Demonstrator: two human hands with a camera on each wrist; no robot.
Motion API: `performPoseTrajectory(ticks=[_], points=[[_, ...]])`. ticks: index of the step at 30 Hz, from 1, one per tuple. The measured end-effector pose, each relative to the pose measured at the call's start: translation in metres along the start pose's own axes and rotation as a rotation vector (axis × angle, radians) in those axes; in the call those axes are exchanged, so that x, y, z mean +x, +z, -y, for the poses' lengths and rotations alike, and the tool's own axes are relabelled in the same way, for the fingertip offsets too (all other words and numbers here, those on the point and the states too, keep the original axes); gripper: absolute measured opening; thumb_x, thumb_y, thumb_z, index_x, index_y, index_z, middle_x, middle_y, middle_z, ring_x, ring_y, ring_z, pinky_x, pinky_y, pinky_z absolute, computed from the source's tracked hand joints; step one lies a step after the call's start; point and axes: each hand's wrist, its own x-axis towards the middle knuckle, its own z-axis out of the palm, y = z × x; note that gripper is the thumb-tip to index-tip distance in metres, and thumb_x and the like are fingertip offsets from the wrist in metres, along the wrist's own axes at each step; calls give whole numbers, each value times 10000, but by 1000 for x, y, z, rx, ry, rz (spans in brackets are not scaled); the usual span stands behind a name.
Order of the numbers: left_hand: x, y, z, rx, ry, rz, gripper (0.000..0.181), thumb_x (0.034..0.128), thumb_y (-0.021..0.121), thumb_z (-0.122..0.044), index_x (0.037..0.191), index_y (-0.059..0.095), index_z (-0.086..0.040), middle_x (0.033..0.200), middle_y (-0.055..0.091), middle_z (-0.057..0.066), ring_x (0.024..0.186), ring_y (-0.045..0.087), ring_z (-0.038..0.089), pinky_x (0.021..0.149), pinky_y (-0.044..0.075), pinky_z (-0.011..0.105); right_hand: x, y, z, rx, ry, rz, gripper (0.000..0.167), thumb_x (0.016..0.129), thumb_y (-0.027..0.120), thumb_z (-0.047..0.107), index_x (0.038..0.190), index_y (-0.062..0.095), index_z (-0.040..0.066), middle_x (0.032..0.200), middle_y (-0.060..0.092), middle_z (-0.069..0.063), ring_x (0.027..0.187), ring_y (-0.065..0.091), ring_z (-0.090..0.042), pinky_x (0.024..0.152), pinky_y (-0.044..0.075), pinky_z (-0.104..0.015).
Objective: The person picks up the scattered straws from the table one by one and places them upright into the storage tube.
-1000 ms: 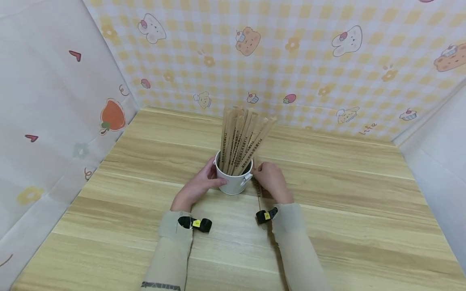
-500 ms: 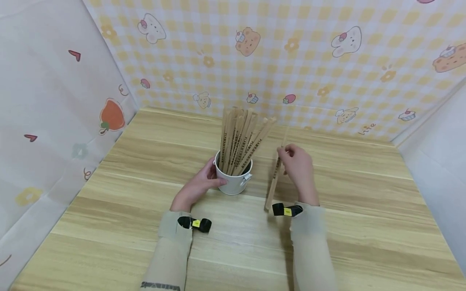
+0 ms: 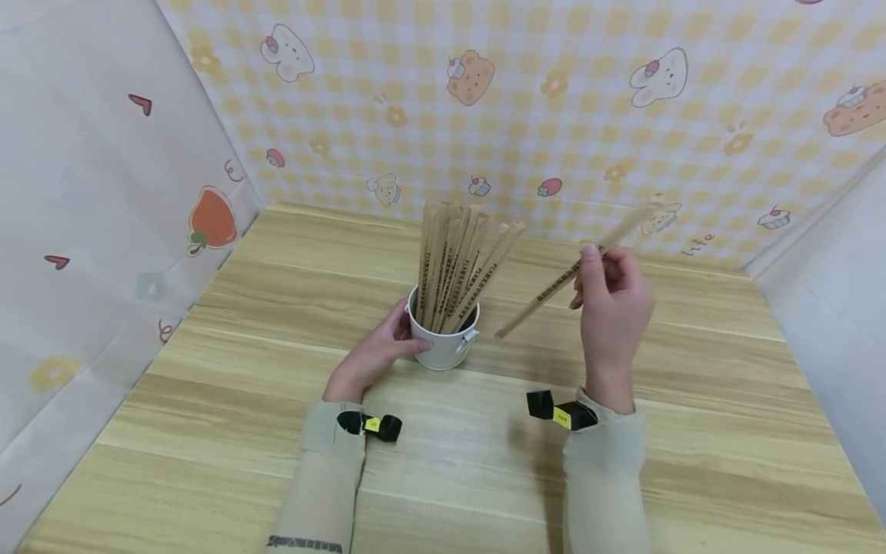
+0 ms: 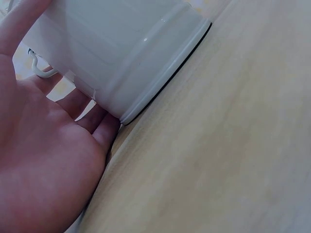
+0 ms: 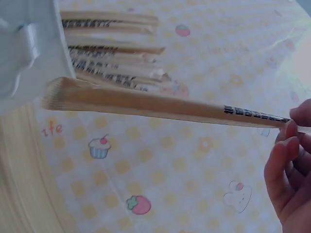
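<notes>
A small white metal bucket (image 3: 443, 351) stands upright on the table, filled with several brown paper-wrapped straws (image 3: 450, 269) that bear dark print. My left hand (image 3: 377, 354) grips the bucket's left side, thumb across the front and fingers round the back; the left wrist view shows the fingers against the bucket wall (image 4: 121, 53). To the right, my right hand (image 3: 614, 308) pinches one wrapped straw (image 3: 536, 304) between thumb and fingers, holding it tilted above the table. In the right wrist view that wrapped straw (image 5: 146, 104) passes in front of the bucket.
The wood-grain table (image 3: 443, 469) spreads around both hands. A yellow checked cloth (image 3: 519, 115) with cartoon prints hangs at the back, and a white printed cloth (image 3: 104, 192) bounds the left side. Black camera straps (image 3: 370, 425) sit on both wrists.
My right hand has moved from beside the bucket to the right and upward, lifting one wrapped straw off the table and tilting it. The left hand and bucket have stayed in place.
</notes>
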Motion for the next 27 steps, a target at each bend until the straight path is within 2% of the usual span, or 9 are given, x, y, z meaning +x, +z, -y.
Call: performPoseTrajectory(ticks=[5,9,13,16,22,27], points=[[0,3,-6,-12,-11,13,884,755,700,-145,1416,143,-329,1461,183,1,1312,193,141,1070,153,312,-1,0,11,206,-85,-78,195,828,624,134,785,578,-52,532,502,-112,372,410,-137,331,360,-202],[1,2,-3,-3,-12,7,890,744,710,-168,1411,148,-341,1458,187,4,1312,194,145,1070,156,313,-4,2,18,260,-131,-69,206,829,621,122,803,582,-78,547,519,-136,376,415,-148,331,359,-196],[2,2,-1,13,-13,8,884,738,716,-190,1404,159,-363,1455,198,0,1310,200,144,1069,158,318,-7,7,24,197,-132,-13,187,845,597,111,808,583,-72,565,538,-145,395,441,-149,340,370,-199],[2,2,-1,8,-5,15,880,744,711,-184,1405,158,-358,1454,204,5,1309,207,150,1070,157,330,-9,12,24,128,-94,63,178,860,581,123,833,590,-53,592,556,-143,428,468,-154,356,389,-203],[1,0,-1,-8,1,13,866,759,697,-159,1409,155,-342,1452,207,-6,1307,212,137,1071,158,323,-11,24,4,-80,-41,272,266,879,548,295,847,604,37,644,597,-35,486,526,-171,386,449,-235],[-1,-1,-1,-10,-13,5,865,760,696,-160,1409,155,-344,1455,198,-7,1310,203,136,1071,154,315,-14,29,-7,-237,-12,396,304,871,533,385,800,601,98,643,603,13,480,541,-127,398,472,-242]])
